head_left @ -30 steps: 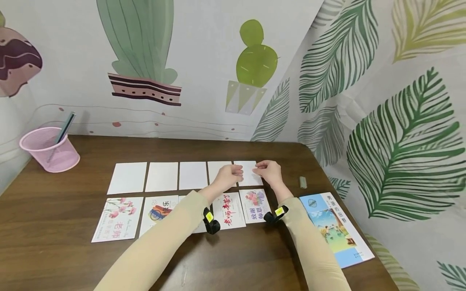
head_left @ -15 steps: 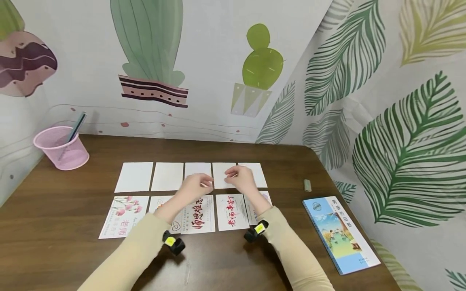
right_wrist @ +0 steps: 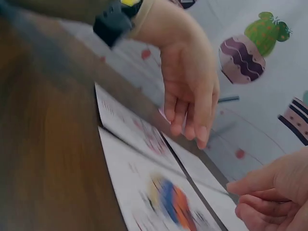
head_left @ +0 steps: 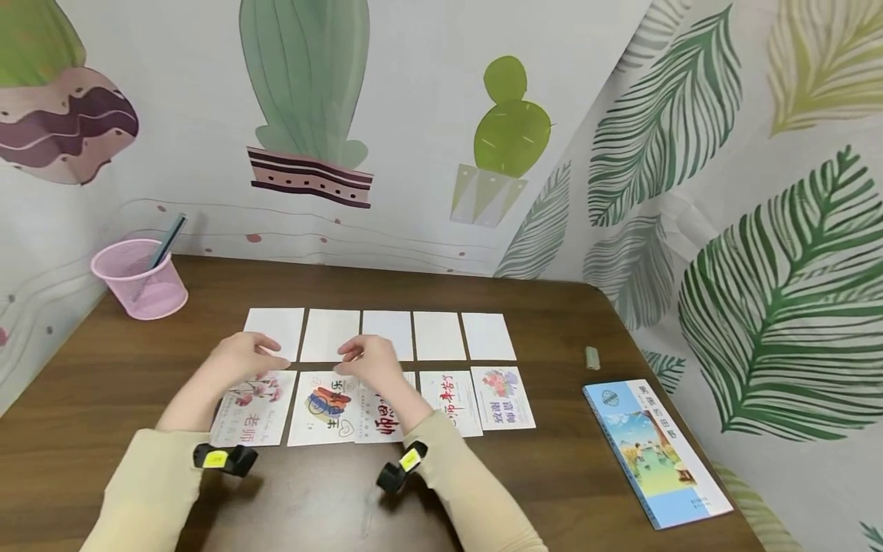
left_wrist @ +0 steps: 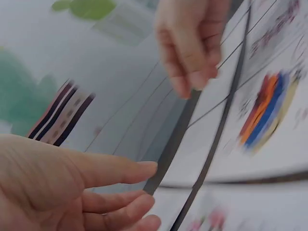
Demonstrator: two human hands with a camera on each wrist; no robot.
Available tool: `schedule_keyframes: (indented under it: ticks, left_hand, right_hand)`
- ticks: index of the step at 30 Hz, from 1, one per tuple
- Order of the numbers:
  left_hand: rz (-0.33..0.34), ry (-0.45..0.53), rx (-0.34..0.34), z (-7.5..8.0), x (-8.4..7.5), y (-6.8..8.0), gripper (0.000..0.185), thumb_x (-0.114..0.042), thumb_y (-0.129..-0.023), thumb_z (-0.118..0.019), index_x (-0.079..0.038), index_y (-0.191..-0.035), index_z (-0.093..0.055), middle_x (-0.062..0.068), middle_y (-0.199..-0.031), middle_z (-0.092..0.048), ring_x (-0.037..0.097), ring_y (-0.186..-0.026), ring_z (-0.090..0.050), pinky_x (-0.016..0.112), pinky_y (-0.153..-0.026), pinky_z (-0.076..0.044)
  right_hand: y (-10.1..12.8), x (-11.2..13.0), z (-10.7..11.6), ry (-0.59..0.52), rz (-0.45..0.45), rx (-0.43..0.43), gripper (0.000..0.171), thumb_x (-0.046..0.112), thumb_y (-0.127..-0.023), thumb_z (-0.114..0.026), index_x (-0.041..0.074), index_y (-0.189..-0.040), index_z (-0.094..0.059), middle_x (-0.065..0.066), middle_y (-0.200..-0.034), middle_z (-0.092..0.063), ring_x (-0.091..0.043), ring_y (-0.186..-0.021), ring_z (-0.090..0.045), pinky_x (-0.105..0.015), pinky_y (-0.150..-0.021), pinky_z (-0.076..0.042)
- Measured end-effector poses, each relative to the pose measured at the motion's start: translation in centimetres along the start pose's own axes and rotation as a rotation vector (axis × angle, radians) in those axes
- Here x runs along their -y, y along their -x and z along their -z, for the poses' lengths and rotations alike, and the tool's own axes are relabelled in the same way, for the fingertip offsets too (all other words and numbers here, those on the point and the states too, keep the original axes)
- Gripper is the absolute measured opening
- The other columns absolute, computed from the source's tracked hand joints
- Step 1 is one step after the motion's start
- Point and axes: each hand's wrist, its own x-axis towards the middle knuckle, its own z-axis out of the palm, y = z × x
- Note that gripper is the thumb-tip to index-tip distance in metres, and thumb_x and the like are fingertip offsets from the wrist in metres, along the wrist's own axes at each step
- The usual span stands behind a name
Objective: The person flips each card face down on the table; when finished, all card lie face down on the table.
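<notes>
Leftward, compared with one second ago, both hands are now shifted: the left hand (head_left: 241,359) is brought from the fourth blank card (head_left: 439,335) to the near edge of the first blank card (head_left: 281,326), and the right hand (head_left: 375,362) from the fifth blank card (head_left: 489,336) to the second blank card (head_left: 329,331) and third blank card (head_left: 389,328). Both are seen released, fingers loose and nothing gripped; whether any card is touched cannot be told. Two rows of five cards are laid out on the brown table (head_left: 552,491), blanks behind prints. The flower card (head_left: 251,425) is partly hidden by the left hand and forearm, the third printed card (head_left: 381,422) by the right, while the colourful card (head_left: 323,410) is left mostly visible between them. The purple-lettered card (head_left: 503,400) is fully uncovered. At far left, pens (head_left: 168,241) are held in a pink mesh cup (head_left: 148,295); at right, a small grey object (head_left: 592,358) and a blue-and-white book (head_left: 655,452) are placed well apart from the hands.
</notes>
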Motion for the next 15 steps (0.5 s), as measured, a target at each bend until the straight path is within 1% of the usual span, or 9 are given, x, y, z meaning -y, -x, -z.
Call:
schedule_keyframes:
  ticks: [2,4,9,12,15]
  left_hand:
    - [0.028,0.019,0.02,0.9,1.3,0.2,0.057,-0.031,-0.084,-0.073,0.011,-0.12,-0.059,0.024,-0.097,-0.067,0.026,-0.081,-0.065,0.037,-0.068,-0.05]
    - [0.054,0.043,0.045,1.8,2.2,0.4,0.06,-0.031,-0.084,-0.073,0.013,-0.122,-0.056,0.025,-0.099,-0.067,0.027,-0.083,-0.066,0.038,-0.071,-0.053]
    - [0.128,0.07,0.094,3.8,3.9,0.9,0.066,-0.031,-0.084,-0.074,0.015,-0.126,-0.052,0.025,-0.1,-0.068,0.03,-0.088,-0.066,0.043,-0.076,-0.056]
    - [0.161,0.098,0.115,4.3,4.9,1.1,0.067,-0.032,-0.084,-0.075,0.015,-0.125,-0.052,0.024,-0.1,-0.067,0.025,-0.086,-0.066,0.04,-0.076,-0.056]
    - [0.18,0.138,0.157,4.4,5.6,1.2,0.069,-0.031,-0.083,-0.076,0.016,-0.126,-0.05,0.027,-0.105,-0.065,0.021,-0.087,-0.067,0.038,-0.078,-0.058]
  right_hand:
    - [0.0,0.9,-1.4,0.001,0.001,0.026,0.021,0.012,-0.077,-0.081,0.008,-0.096,-0.074,0.004,-0.077,-0.066,-0.003,-0.066,-0.053,-0.015,-0.06,-0.044]
    - [0.0,1.8,-2.6,0.006,0.01,0.043,0.02,0.012,-0.077,-0.082,0.009,-0.095,-0.074,0.005,-0.076,-0.065,-0.001,-0.065,-0.053,-0.014,-0.061,-0.043]
    - [0.3,3.8,-5.1,0.056,0.04,0.049,0.022,0.013,-0.074,-0.083,0.011,-0.094,-0.073,0.006,-0.078,-0.067,0.002,-0.065,-0.052,-0.011,-0.064,-0.042]
    - [0.5,4.8,-6.2,0.108,0.041,0.052,0.026,0.013,-0.073,-0.084,0.013,-0.097,-0.073,0.005,-0.085,-0.069,0.001,-0.07,-0.054,-0.012,-0.066,-0.043]
    - [0.7,5.4,-7.0,0.207,0.046,0.059,0.033,0.017,-0.072,-0.085,0.016,-0.103,-0.073,0.006,-0.096,-0.071,-0.002,-0.084,-0.059,-0.014,-0.074,-0.045]
